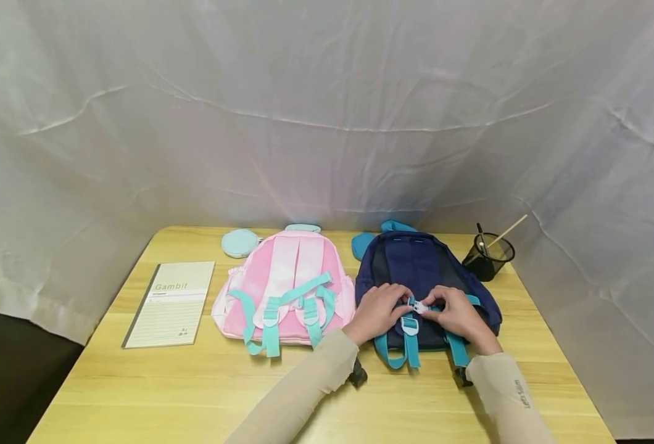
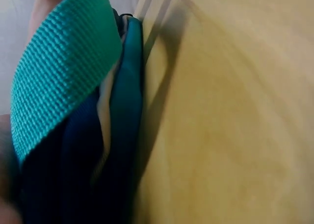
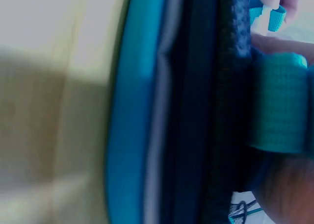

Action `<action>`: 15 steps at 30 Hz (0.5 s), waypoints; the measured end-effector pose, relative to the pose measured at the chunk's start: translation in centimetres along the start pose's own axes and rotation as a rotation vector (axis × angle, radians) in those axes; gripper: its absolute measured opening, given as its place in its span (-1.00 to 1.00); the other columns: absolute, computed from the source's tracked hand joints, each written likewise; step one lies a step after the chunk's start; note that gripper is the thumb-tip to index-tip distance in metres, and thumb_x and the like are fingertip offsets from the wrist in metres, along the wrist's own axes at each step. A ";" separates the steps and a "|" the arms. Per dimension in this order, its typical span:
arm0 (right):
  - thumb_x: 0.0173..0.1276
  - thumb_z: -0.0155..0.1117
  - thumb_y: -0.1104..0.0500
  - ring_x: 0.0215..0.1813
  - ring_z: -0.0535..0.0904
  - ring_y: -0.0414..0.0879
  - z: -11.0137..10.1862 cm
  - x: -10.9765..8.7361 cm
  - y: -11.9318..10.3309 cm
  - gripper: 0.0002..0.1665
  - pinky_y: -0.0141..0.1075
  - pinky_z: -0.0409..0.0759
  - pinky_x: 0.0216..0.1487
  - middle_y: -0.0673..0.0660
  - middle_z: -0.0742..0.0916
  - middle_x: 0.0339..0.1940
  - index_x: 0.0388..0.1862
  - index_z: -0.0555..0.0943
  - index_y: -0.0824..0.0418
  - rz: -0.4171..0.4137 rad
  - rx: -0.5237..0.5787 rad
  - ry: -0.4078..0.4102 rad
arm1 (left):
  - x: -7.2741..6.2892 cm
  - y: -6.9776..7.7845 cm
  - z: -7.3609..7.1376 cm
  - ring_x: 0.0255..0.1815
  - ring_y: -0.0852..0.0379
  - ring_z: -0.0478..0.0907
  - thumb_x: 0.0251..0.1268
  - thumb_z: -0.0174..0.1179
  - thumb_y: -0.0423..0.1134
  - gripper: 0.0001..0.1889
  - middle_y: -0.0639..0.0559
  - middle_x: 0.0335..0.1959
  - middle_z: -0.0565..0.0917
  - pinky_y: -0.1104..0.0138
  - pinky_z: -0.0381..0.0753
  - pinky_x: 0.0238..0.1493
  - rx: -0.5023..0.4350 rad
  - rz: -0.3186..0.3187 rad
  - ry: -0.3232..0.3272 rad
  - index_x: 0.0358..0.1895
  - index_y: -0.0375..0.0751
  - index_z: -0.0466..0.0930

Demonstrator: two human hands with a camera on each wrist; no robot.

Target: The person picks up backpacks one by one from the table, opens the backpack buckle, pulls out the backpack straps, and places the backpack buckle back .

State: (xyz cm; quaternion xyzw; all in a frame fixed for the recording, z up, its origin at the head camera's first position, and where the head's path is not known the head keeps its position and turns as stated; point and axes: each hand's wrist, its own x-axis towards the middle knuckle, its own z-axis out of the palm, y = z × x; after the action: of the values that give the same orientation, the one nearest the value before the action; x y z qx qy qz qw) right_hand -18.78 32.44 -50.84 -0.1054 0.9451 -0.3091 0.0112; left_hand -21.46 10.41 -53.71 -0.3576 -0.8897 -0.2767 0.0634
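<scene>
A navy backpack point(image 1: 413, 262) lies with its shoulder straps upward on the wooden table. Over its lower half, my two hands meet at a small white buckle point(image 1: 419, 307) on a teal strap. My left hand point(image 1: 381, 309) pinches the buckle's left end between thumb and fingers. From the other side, my right hand point(image 1: 458, 314) pinches its right end. In the right wrist view, the white buckle point(image 3: 263, 19) and fingertips show at the top corner. Teal webbing point(image 2: 68, 67) crosses close to the left wrist camera, hiding most of that hand.
Left of the navy bag lies a pink backpack point(image 1: 257, 274) with mint straps, a round pale-blue pouch point(image 1: 240, 243) beside it. A notebook point(image 1: 170, 304) lies farther left. At the back right stands a black mesh pen holder point(image 1: 485, 264). Black buckles point(image 1: 357, 374) hang near the front.
</scene>
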 end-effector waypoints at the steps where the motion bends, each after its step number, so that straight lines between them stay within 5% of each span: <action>1: 0.29 0.54 0.23 -0.18 0.65 -0.04 0.0 -0.1 0.0 -0.91 -0.23 0.58 -0.13 0.04 0.74 -0.26 -0.31 0.74 0.09 0.000 -0.003 0.002 | 0.0 0.0 0.0 0.02 0.21 0.61 0.57 0.16 0.02 -0.73 0.19 0.01 0.71 0.31 0.56 0.09 -0.007 0.000 0.000 0.16 0.06 0.63; 15: 0.35 0.51 0.14 -0.08 0.72 0.06 -1.1 -0.5 -0.4 -0.89 -0.14 0.63 -0.03 0.12 0.78 -0.16 -0.19 0.77 0.11 0.063 0.056 0.037 | 0.2 -0.1 -0.6 -0.05 0.27 0.65 0.58 0.15 -0.01 -0.74 0.14 -0.04 0.70 0.41 0.58 0.06 -0.156 -0.020 0.055 0.15 0.00 0.62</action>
State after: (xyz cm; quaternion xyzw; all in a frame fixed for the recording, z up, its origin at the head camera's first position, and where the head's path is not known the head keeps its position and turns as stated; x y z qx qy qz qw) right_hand -18.36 32.88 -49.79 -0.0698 0.9390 -0.3366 0.0065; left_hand -21.72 10.10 -53.23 -0.3448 -0.8669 -0.3554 0.0572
